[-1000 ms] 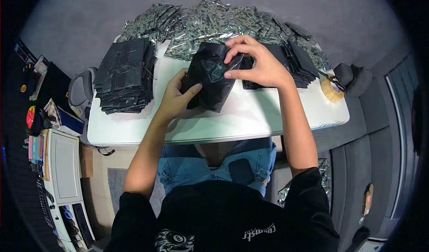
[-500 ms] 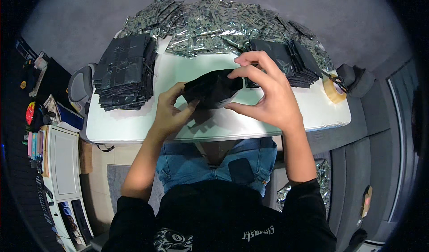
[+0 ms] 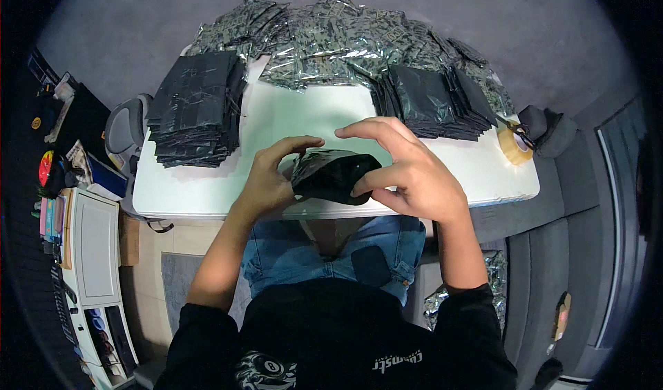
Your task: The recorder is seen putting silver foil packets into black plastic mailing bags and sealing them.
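Between my hands, over the near edge of the white table (image 3: pixel 186 195), is a black plastic bag (image 3: pixel 330 177), bulging and glossy along its far side. My left hand (image 3: pixel 271 177) grips its left end, the fingers curled behind it. At the right end, my right hand (image 3: pixel 418 172) holds the near corner low down between thumb and a finger, while its other fingers arch above the bag. What is inside the bag cannot be seen.
A tall stack of flat black packages (image 3: pixel 190 107) stands at the table's left, another black stack (image 3: pixel 429 98) at its right. Clear-wrapped camouflage-patterned packets (image 3: pixel 331 48) heap along the far edge. A roll of yellowish tape (image 3: pixel 514 147) with scissors (image 3: pixel 523 134) lies at the right edge.
The bag has come down toward me and tipped, so its glossy far side now shows. My right hand has shifted its hold to the bag's near right corner.
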Demonstrator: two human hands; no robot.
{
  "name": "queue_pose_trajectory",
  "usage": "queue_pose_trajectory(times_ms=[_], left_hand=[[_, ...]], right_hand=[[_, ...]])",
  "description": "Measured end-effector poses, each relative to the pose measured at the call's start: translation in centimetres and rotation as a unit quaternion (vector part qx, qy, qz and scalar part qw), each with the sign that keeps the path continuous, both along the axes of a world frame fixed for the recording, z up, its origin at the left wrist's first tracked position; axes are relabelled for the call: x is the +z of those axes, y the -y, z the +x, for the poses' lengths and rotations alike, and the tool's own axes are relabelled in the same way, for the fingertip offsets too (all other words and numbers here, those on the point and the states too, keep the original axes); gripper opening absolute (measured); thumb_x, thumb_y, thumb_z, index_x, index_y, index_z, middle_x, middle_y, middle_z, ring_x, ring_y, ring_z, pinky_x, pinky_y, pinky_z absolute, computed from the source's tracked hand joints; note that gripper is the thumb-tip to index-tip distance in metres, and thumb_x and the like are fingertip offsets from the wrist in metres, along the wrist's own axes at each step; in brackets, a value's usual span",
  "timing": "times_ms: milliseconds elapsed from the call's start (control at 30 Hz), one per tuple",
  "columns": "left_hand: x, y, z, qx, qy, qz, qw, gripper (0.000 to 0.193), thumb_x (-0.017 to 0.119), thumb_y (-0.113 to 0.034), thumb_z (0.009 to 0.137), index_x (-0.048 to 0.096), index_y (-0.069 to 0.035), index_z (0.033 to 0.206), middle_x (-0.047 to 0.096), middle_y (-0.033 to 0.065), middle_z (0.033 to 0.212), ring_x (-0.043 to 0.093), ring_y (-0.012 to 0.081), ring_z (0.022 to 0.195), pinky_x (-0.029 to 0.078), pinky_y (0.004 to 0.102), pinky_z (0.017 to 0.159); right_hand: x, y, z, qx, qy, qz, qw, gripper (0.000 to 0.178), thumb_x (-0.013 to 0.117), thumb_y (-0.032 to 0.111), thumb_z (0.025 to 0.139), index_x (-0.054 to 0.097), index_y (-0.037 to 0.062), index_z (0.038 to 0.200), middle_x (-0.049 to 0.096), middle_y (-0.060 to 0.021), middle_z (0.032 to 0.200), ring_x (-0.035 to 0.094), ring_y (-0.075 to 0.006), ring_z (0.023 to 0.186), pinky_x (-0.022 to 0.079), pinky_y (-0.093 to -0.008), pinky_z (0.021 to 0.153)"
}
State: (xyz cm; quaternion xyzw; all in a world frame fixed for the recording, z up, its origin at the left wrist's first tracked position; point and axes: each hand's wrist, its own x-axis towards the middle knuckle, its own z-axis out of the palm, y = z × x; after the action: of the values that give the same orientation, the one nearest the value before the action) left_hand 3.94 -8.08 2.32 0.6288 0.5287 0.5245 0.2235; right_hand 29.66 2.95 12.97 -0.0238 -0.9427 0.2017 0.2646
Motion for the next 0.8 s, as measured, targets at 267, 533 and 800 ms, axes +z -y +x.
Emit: queue_pose_trajectory(times_ms=[267,533,800], left_hand=[[-1.3,-0.7,-1.0,0.044,0.007,-0.025,0.999,0.045,0.088,-0.005,0.086,0.074,-0.002,0.129,0.080,0.0127,0.122,0.077,0.0229,0.107,0.061,0.0387,0.100],[0.0,-4.0,-0.9,0.050,0.166,-0.057,0.983,0.039,0.066,-0.007,0.111,0.063,0.007,0.147,0.077,0.0121,0.123,0.072,0.0162,0.108,0.056,0.0318,0.098],[-3.4,-3.0,-0.6,0.150,-0.073,-0.162,0.973,0.089,0.086,-0.014,0.091,0.044,-0.006,0.169,0.071,0.0254,0.136,0.076,0.0290,0.110,0.060,0.0403,0.098]], right_hand=[[0.6,-0.9,-0.4,-0.078,0.003,0.066,0.995,0.017,0.087,0.009,0.079,0.075,0.0068,0.090,0.069,-0.0089,0.134,0.067,-0.0329,0.125,0.055,-0.0455,0.105],[-0.7,-7.6,-4.2,-0.213,-0.088,-0.110,0.967,0.027,0.084,0.022,0.095,0.077,-0.0018,0.105,0.074,-0.0165,0.123,0.073,-0.0379,0.108,0.058,-0.0437,0.092],[-8.2,-7.0,-6.8,-0.276,-0.061,0.002,0.959,0.047,0.083,0.019,0.096,0.063,0.0080,0.137,0.062,-0.0189,0.134,0.060,-0.0443,0.133,0.051,-0.0487,0.111]])
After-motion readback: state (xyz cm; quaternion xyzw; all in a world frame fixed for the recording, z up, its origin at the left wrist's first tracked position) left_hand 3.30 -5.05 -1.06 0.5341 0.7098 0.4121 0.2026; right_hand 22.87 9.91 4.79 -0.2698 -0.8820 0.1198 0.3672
